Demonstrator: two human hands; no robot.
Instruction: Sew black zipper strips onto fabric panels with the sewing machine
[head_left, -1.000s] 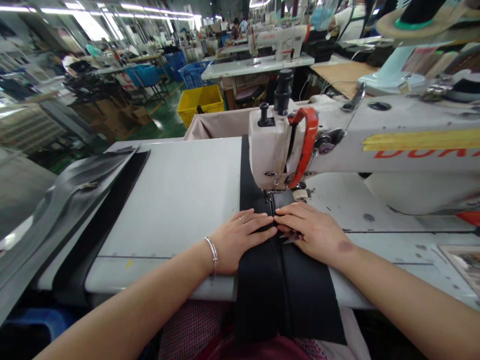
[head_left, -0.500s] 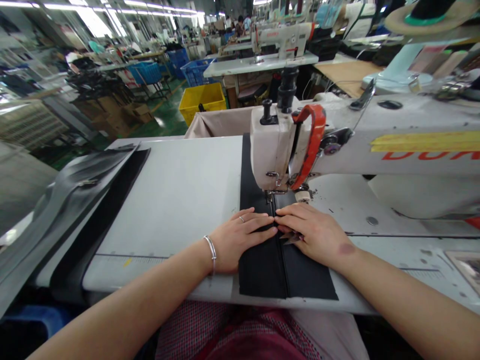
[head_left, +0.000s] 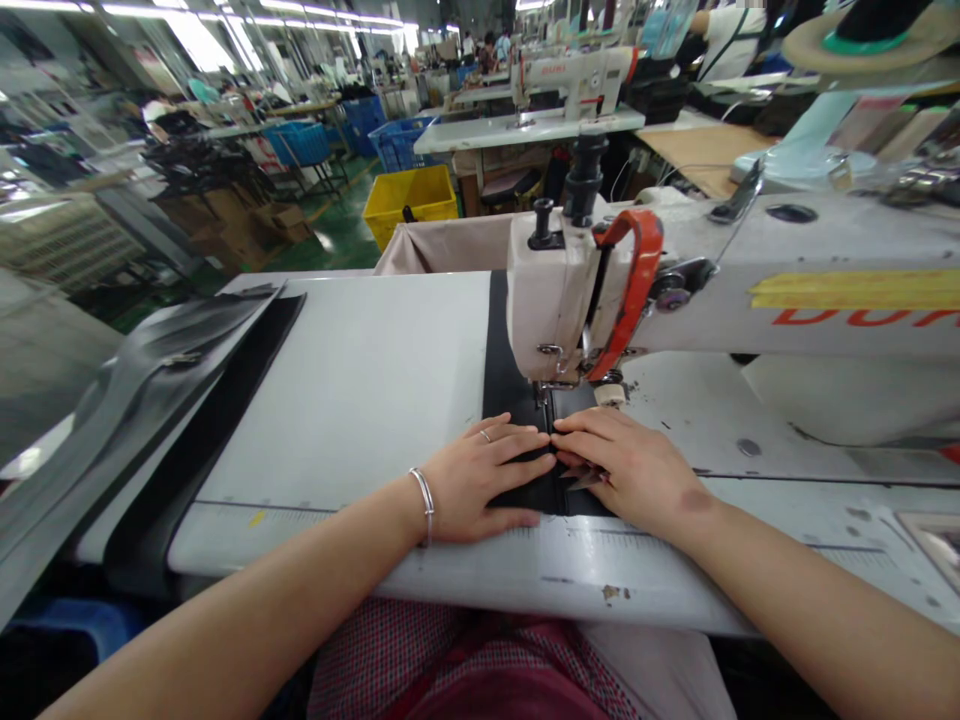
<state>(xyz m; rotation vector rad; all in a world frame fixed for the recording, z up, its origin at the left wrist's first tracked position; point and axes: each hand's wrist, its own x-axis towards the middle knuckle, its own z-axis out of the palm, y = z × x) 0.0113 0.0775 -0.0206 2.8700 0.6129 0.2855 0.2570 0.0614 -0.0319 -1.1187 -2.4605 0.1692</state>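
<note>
Two black panels of smooth, leather-like material meet at a seam line that runs under the presser foot of a white sewing machine. My left hand lies flat on the left panel, fingers spread, with its fingertips beside the seam. Across the seam, my right hand presses on the right panel with its fingertips. Pointed blades of small thread snips stick out from beneath the right palm; the handles are hidden in that hand. The panels' near edge lies just under my hands.
Grey and black strips with a zipper pull hang over the table's left side. Behind the white table is a cloth-lined bin, then a yellow crate. A thread stand stands at the back right.
The black panels have slid away from me under the presser foot, and their near edge has moved up from the table's front edge to my hands. My hands have barely moved.
</note>
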